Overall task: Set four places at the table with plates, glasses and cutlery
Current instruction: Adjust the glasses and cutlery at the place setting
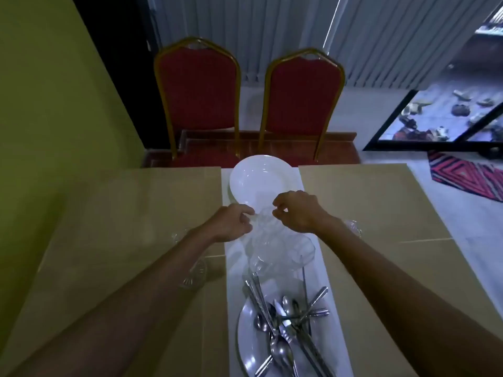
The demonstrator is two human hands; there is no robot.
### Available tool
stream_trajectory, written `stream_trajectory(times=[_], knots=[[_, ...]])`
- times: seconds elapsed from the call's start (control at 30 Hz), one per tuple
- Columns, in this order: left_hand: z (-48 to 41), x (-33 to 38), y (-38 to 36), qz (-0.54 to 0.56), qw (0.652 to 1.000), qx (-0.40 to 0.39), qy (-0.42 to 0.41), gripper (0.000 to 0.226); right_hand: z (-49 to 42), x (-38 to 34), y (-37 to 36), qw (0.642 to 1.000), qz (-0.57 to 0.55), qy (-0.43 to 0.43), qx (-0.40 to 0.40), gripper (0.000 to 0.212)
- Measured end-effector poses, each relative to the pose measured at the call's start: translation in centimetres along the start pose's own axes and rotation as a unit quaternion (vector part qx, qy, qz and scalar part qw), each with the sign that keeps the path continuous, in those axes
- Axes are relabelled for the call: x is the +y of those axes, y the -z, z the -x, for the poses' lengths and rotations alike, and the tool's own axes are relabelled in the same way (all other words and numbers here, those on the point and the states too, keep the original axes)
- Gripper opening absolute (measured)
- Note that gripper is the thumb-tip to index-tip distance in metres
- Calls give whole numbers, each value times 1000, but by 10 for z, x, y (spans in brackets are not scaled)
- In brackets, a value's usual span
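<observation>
Cutlery (285,330); glass (265,221) between left hand (231,223), right hand (299,210)

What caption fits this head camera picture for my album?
Left hand and right hand reach for clear glasses on the white runner, between stacked white plates and a plate of cutlery.

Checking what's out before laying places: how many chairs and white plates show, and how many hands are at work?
Red chairs: 2
White plates showing a top: 2
Left hand and right hand: 2
Total: 6
</observation>
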State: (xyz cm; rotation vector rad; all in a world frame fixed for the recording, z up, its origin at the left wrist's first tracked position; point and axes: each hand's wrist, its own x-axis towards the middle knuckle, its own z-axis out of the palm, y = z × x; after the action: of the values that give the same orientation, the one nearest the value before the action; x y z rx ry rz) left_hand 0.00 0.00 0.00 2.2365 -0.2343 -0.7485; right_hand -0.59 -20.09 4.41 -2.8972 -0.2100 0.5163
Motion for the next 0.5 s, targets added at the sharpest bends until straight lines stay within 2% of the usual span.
stream_trajectory(times=[0.13,0.23,0.37,0.5], knots=[[-6,-6,-15,28,1000,-9,-3,40,-14,-7,-8,998,63,19,10,30],[-3,-11,-13,82,996,26,2,33,-25,-16,1,998,57,34,7,30],[13,-19,4,129,989,65,10,42,-40,-46,18,995,35,82,38,29],[35,-40,29,173,977,123,26,68,-53,-91,23,991,-49,117,45,25]])
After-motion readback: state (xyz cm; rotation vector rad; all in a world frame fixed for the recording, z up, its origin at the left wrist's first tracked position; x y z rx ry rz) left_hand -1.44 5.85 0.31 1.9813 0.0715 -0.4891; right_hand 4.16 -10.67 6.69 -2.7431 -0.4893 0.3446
